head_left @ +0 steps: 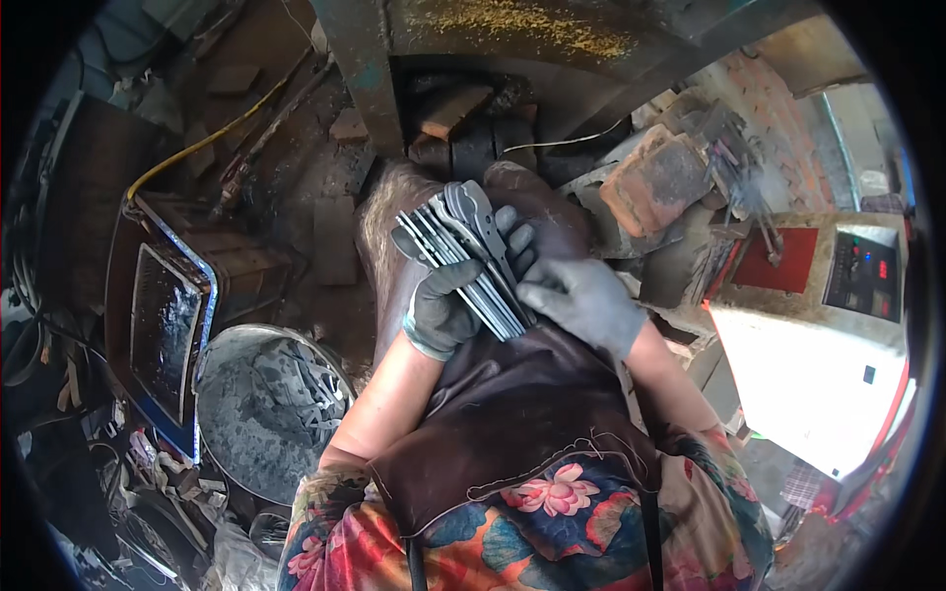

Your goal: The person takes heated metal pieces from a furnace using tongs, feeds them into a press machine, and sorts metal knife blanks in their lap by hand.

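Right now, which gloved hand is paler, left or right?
The right hand, gloved in pale grey. The left hand, its thumb over the bundled metal pieces, is gloved in distinctly darker grey.

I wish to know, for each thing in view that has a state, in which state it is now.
Metal pieces: stacked, slightly fanned, held
Left hand: gloved, closed around the metal pieces
Right hand: gloved, beside the metal pieces; grip unclear
Apron: worn, creased
Round tub: open, with pieces inside
Display panel: lit
Brick: partly darkened
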